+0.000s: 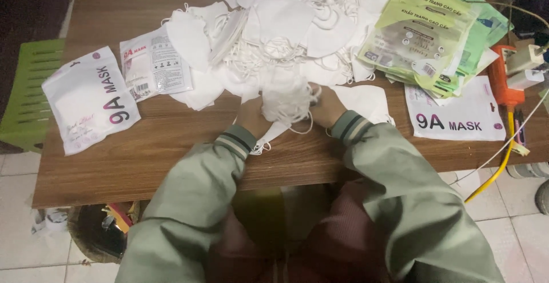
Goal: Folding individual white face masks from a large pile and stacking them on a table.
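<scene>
Left hand (253, 117) and right hand (327, 108) both grip bunch of white fabric face masks (287, 101) between them; mask heap (286, 26) beyond.

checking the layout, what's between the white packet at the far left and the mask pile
In the head view, a second white packet lies on the wooden table between the far-left white packet and the mask pile, its right edge touching the pile.

On the table (171, 151), the mask pile (286, 26) lies at twelve o'clock. Both hands, left (254, 117) and right (327, 108), meet at its near edge, a bunch of masks (287, 101) between them. Two packets (88, 97) (153, 63) lie at ten o'clock. A stack of pouches (423, 37) sits at two, one pouch (457, 114) before it. A chair (31, 88) stands at nine.
</scene>
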